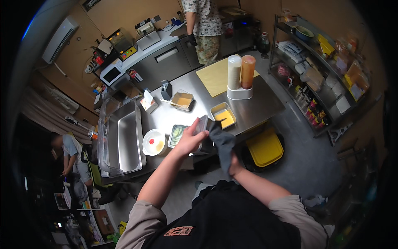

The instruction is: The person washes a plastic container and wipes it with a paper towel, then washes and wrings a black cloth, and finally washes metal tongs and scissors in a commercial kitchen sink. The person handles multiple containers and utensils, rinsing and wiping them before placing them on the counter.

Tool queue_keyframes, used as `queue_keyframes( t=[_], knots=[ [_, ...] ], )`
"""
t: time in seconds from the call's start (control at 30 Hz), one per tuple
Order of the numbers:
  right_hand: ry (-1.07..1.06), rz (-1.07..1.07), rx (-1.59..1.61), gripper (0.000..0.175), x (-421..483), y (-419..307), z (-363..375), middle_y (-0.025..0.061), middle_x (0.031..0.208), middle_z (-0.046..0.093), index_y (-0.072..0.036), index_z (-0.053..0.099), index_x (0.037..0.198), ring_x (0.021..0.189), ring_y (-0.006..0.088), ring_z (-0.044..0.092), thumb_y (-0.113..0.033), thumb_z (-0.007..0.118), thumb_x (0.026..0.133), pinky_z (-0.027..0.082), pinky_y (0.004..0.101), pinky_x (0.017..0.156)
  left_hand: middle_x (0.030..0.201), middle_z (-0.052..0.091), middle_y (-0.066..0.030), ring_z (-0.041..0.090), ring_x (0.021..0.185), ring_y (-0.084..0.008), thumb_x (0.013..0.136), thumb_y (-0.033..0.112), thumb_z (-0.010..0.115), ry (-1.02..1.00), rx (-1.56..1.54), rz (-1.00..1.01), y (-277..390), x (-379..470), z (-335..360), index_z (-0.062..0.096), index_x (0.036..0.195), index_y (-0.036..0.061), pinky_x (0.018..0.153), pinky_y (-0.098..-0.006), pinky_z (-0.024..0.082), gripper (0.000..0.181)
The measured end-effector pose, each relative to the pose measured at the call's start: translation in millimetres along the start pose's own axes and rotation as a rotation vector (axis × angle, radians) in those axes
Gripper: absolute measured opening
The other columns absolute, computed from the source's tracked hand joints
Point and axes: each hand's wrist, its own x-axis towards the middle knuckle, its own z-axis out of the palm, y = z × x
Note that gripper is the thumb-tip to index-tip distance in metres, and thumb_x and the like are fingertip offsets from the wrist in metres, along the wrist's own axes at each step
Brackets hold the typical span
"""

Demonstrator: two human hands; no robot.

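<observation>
My left hand (193,137) grips a clear plastic container (202,124) above the near edge of the steel table (261,105). Just right of it, my right hand (235,164) holds a dark grey cloth (223,143), which hides most of the fingers. Beyond the cloth is a metal tray of yellow liquid (224,118). Left of my left hand, a container of green slices (177,135) sits beside a round white tub (154,142) with a red spot inside. A rectangular container of tan contents (182,100) stands farther back with a utensil across it.
A deep steel pan (124,140) in a clear plastic bin lies at left. Two squeeze bottles (241,73) stand in a white holder by yellow paper (213,77). A yellow-lidded bin (266,147) is on the floor at right, near a shelf rack (298,104). Another person (203,25) stands behind the table.
</observation>
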Motion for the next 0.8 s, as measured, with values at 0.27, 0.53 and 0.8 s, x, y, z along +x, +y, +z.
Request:
queue_keyframes(
  t=[0.27, 0.53, 0.8],
  knots=[
    [-0.271, -0.535, -1.567, 0.052, 38, 42, 96, 0.0204, 0.149, 0.046, 0.005, 0.042, 0.146, 0.141, 0.034, 0.042, -0.003, 0.041, 0.094, 0.028, 0.0384, 0.119, 0.154, 0.021, -0.0345, 0.035, 0.139, -0.0408, 0.091, 0.046, 0.067, 0.075, 0.009, 0.106, -5, -42, -3, 0.021, 0.162, 0.0139, 0.109, -0.0399, 0.038, 0.09],
    [-0.088, -0.284, -1.29, 0.041, 59, 33, 99, 0.0126, 0.14, 0.055, 0.001, 0.045, 0.143, 0.128, 0.023, 0.053, -0.018, 0.033, 0.108, 0.039, 0.0368, 0.113, 0.154, 0.021, -0.0382, 0.025, 0.147, -0.0451, 0.085, 0.042, 0.073, 0.043, 0.302, 0.115, 27, -79, -6, 0.027, 0.16, 0.0123, 0.117, -0.0438, 0.029, 0.094],
    [0.228, -0.133, -0.764, 0.057, 73, 41, 97, 0.0153, 0.136, 0.059, -0.001, 0.049, 0.14, 0.123, 0.0303, 0.06, -0.042, 0.025, 0.108, 0.045, 0.0431, 0.109, 0.152, 0.021, -0.0428, 0.022, 0.144, -0.0576, 0.076, 0.052, 0.075, 0.144, 0.554, 0.186, 31, -94, -5, 0.034, 0.158, 0.0238, 0.117, -0.0562, 0.026, 0.096]
  ],
)
